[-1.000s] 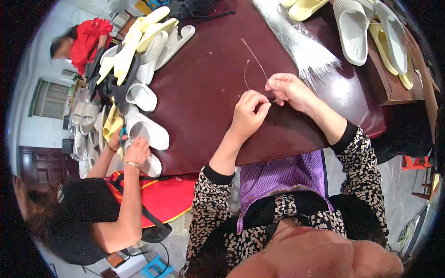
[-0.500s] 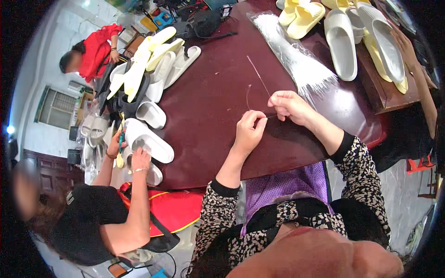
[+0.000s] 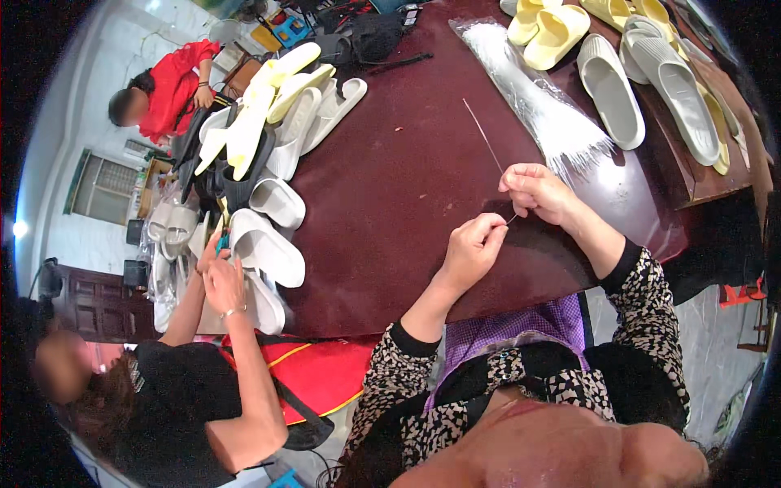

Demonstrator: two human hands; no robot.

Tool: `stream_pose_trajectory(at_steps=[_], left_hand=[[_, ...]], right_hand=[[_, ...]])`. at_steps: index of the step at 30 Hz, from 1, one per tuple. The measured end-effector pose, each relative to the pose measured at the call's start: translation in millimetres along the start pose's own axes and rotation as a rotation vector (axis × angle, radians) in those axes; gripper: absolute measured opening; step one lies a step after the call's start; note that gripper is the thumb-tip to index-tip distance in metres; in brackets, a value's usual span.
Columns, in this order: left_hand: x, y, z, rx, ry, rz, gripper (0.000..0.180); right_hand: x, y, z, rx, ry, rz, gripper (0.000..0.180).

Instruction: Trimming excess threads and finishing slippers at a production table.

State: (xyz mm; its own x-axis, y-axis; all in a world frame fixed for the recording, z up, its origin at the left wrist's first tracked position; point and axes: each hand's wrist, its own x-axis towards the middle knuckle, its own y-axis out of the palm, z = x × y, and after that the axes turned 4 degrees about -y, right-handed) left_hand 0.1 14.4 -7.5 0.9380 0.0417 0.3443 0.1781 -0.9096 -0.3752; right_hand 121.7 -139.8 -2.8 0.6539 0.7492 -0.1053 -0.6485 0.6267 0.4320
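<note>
Over the dark red table point(image 3: 382, 179), my two hands are close together with a thin, pale strand point(image 3: 482, 134) between them. My right hand point(image 3: 541, 195) pinches it between thumb and fingers, and a long end sticks up past the fingertips to the far left. Just nearer and to the left, my left hand point(image 3: 473, 250) has thumb and forefinger pressed together on the strand's short lower part. Whether that end is looped or knotted is too small to tell. Beyond my right hand lies a plastic bag of thin white strands point(image 3: 529, 98), fanned out at its near end.
Grey slippers point(image 3: 610, 89) and yellow slippers point(image 3: 557, 37) stand at the far right, some on a brown box point(image 3: 691, 183). More white and yellow slippers point(image 3: 272, 244) pile up at the table's left edge. There a person in black point(image 3: 183, 398) works; another in red point(image 3: 172, 93) is farther off.
Both my hands have shifted right, the left one nearer the right. A curved thin end that stood above my left hand no longer shows. The neighbour's hands have come together.
</note>
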Motion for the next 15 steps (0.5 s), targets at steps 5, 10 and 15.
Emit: stream_pose_trajectory(at_steps=[5,10,15], left_hand=[[0.0,-1.3,3.0,-0.006,-0.019,0.007,0.006],[3.1,-0.7,6.8,0.016,0.028,-0.052,0.007],[5.9,-4.2,6.6,0.042,0.031,-0.107,0.008]], right_hand=[[-2.5,-0.3,-0.3,0.048,-0.027,0.003,0.02],[-2.8,0.8,0.7,0.096,-0.045,0.027,0.02],[-4.0,3.9,0.9,0.106,-0.035,0.027,0.02]])
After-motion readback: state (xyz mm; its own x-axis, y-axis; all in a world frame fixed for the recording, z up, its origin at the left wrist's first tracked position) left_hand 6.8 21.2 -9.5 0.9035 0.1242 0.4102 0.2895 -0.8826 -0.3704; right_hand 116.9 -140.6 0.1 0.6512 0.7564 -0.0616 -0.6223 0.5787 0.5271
